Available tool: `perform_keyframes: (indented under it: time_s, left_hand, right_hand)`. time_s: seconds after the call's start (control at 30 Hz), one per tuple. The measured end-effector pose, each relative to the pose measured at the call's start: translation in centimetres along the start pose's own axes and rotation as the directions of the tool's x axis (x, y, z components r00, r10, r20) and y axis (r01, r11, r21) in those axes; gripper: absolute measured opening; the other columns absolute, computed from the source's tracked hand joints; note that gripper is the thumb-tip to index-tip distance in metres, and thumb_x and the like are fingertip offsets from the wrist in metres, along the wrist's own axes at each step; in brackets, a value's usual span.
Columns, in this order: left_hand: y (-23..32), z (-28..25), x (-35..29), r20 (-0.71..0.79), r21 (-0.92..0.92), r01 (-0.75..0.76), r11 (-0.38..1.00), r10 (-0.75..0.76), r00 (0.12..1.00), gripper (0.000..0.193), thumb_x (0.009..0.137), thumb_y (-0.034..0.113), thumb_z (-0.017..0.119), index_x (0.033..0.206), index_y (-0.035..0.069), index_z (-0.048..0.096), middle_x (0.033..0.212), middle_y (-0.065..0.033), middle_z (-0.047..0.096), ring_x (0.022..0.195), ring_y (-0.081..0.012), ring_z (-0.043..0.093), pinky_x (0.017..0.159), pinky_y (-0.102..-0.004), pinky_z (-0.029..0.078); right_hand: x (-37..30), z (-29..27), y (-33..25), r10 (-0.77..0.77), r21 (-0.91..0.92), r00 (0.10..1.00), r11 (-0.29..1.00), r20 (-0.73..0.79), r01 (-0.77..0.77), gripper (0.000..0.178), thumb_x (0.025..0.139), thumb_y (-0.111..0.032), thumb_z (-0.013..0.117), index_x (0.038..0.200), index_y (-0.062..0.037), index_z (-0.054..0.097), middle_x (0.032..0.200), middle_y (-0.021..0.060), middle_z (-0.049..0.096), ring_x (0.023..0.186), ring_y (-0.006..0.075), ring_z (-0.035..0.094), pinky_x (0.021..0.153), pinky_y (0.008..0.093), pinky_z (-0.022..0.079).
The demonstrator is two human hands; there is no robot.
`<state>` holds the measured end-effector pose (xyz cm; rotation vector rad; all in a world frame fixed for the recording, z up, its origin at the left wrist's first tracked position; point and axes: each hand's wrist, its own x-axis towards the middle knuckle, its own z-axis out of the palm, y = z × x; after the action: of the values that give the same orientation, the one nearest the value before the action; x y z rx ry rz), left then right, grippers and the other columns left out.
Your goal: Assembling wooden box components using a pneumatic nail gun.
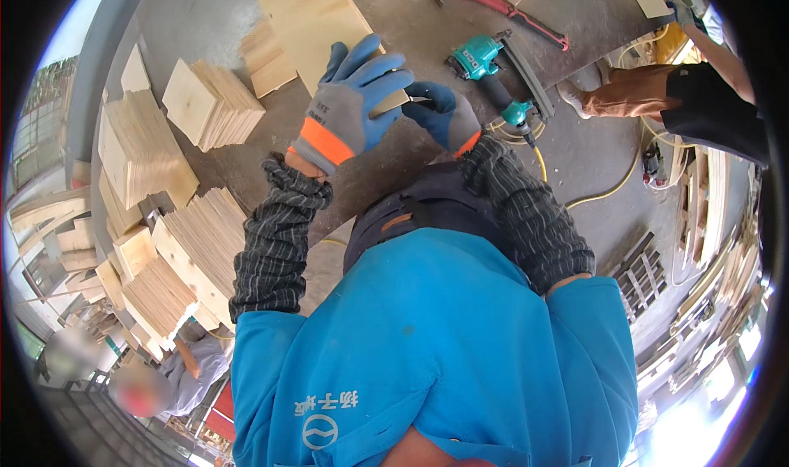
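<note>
Your left hand [352,97] and right hand [444,114] both pinch a small metal strip [393,101], just left of the teal nail gun [493,77] on the workbench [394,171]; wood panel stacks [214,101] further left.

Dark grey workbench [394,179] carrying stacks of pale square plywood boards [212,104] lying along its left edge, teal pneumatic nail gun [493,73] resting near its right edge, red pry bar [505,9] lying toward its far edge

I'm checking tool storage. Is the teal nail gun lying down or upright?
Lying down: the teal nail gun rests on its side on the grey workbench, no hand touching it.
</note>
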<state>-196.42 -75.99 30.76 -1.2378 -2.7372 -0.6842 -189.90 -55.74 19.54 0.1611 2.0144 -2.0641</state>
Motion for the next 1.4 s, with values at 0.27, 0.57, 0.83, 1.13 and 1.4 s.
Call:
perform_keyframes:
  time_s: [0.27, 0.57, 0.83, 1.13, 1.4]
  left_hand:
    - [-0.1, 0.0, -0.8, -0.023, 0.000, -0.001, 1.000, 0.001, 1.000, 0.051, 0.080, 0.018, 0.086, 0.130, 0.020, 0.074, 0.146, -0.0014, 0.065, 0.149, -0.0337, 0.048, 0.126, -0.0608, 0.035]
    - [-0.7, 0.5, -1.3, -0.055, -0.037, -0.011, 0.999, 0.008, 0.998, 0.056, 0.079, 0.019, 0.088, 0.133, 0.019, 0.073, 0.151, -0.0008, 0.061, 0.153, -0.0308, 0.042, 0.127, -0.0605, 0.034]
    - [-1.3, 0.8, -2.3, -0.064, -0.056, 0.022, 0.998, -0.026, 0.998, 0.056, 0.079, 0.019, 0.087, 0.133, 0.019, 0.072, 0.152, -0.0012, 0.060, 0.156, -0.0304, 0.039, 0.130, -0.0591, 0.030]
    - [-2.1, 1.9, -2.6, -0.068, -0.075, -0.039, 0.996, 0.034, 0.997, 0.060, 0.080, 0.015, 0.084, 0.137, 0.020, 0.068, 0.152, -0.0020, 0.059, 0.157, -0.0333, 0.038, 0.131, -0.0594, 0.024]
    - [-1.8, 2.4, -2.7, -0.091, -0.021, -0.022, 1.000, 0.020, 0.996, 0.053, 0.081, 0.013, 0.085, 0.131, 0.018, 0.068, 0.152, -0.0004, 0.057, 0.155, -0.0305, 0.041, 0.132, -0.0594, 0.026]
  right_hand:
    - [-0.6, -8.8, -0.1, -0.426, -0.798, 0.856, 0.602, -0.293, 0.027, 0.058, 0.093, -0.025, 0.078, 0.145, -0.0051, 0.061, 0.133, 0.0232, 0.071, 0.111, 0.0390, 0.073, 0.097, 0.0469, 0.057]
    - [2.2, -12.1, 4.1, 0.109, -0.899, 0.938, 0.268, -0.330, -0.347, 0.110, 0.090, -0.048, 0.079, 0.169, -0.0051, 0.017, 0.135, 0.0273, 0.069, 0.118, 0.0429, 0.070, 0.100, 0.0529, 0.055]
    - [-1.0, -14.0, -9.5, 0.353, -0.401, 0.929, 0.839, -0.111, -0.367, 0.034, 0.089, -0.024, 0.073, 0.113, 0.0005, 0.070, 0.085, 0.0066, 0.071, 0.074, 0.0161, 0.068, 0.069, 0.0327, 0.054]
    - [-11.3, -3.1, -22.7, 0.292, -0.358, 0.956, 0.896, 0.032, -0.262, 0.041, 0.090, -0.011, 0.066, 0.127, 0.0068, 0.065, 0.073, 0.0033, 0.064, 0.059, 0.0086, 0.057, 0.055, 0.0254, 0.043]
    - [-10.0, -0.5, -22.4, 0.445, -0.348, 0.892, 0.851, 0.081, -0.393, 0.054, 0.093, -0.015, 0.067, 0.143, 0.0021, 0.062, 0.078, 0.0009, 0.064, 0.066, 0.0084, 0.061, 0.062, 0.0266, 0.051]
